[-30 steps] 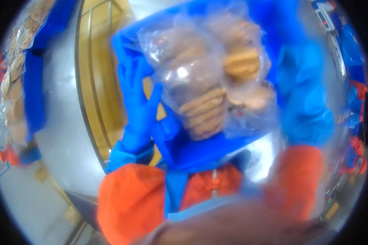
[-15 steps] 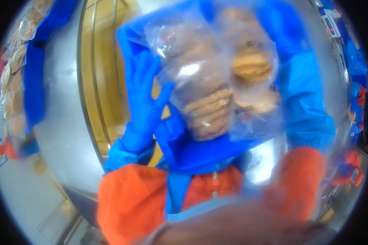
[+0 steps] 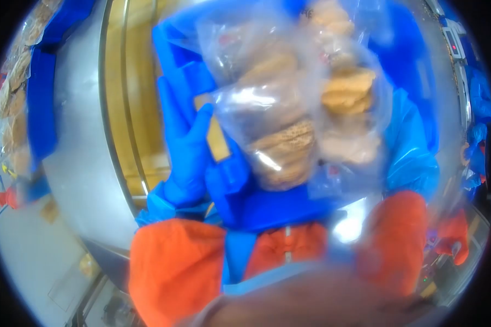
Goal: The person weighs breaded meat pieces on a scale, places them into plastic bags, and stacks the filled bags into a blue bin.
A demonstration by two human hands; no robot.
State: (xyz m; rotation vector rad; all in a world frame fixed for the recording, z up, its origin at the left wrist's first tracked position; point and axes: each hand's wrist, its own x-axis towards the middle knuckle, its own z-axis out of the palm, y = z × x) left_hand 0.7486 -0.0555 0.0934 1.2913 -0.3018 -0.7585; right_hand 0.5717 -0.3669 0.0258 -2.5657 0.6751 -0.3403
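A blue crate holds clear plastic bags of flat brown food pieces. One large bag lies in its middle, and a bag with a yellow-brown stack lies to the right. My left hand, in a blue glove, is closed around the crate's left wall, thumb on the inner side and fingers along the outside. Beside the thumb, yellow shows through a slot in that wall. My right sleeve cover reaches the crate's right side; my right hand and its fingers are hidden or blurred there.
Left of the crate is a yellow surface with metal rails, beside a steel table. Another blue crate with bagged pieces stands at the far left. A scale-like device and a person's orange sleeve are at the right.
My left hand's fingers, spread over the crate wall before, now lie along its outside with the thumb inside. The bags sit slightly farther right, and the wall slot now shows clearly.
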